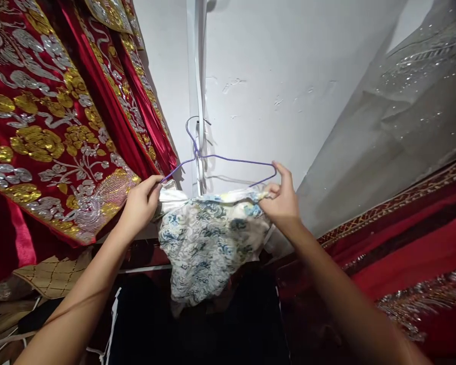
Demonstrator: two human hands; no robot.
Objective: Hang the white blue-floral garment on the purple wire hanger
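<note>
A thin purple wire hanger hangs by its hook on a white wall strip. A white garment with a blue and green floral print is draped over the hanger's lower bar. My left hand pinches the garment's left edge at the hanger's left end. My right hand grips the garment's right edge together with the hanger's right corner. Both arms reach up from below.
Red satin garments with gold and silver embroidery hang close on the left. A grey sequinned fabric and more red embroidered cloth hang on the right. Dark clothing lies below. A white wall stands behind.
</note>
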